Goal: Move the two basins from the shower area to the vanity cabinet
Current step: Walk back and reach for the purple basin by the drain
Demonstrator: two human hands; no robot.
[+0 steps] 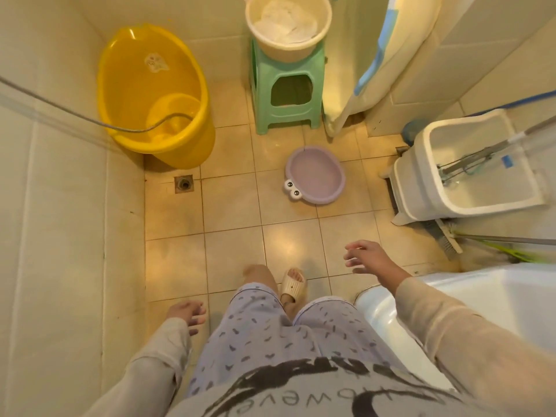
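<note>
Bare hands, nothing carried: I judge I'm on the approach to the first basin.
Left hand (187, 315) hangs loosely curled at seven o'clock; right hand (365, 256), fingers (352, 261) spread wide, reaches forward. Lilac basin (316, 175) sits on the floor (231, 206) well beyond at twelve o'clock; cream basin (288, 25) tops the green stool (285, 82) farther on. Next: crouch, grip rim.

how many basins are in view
2: a cream basin holding white cloth, on the green stool at the back, and a purple basin with frog eyes on the floor nearer the person. The yellow tub isn't counted; others may be out of view.
</note>
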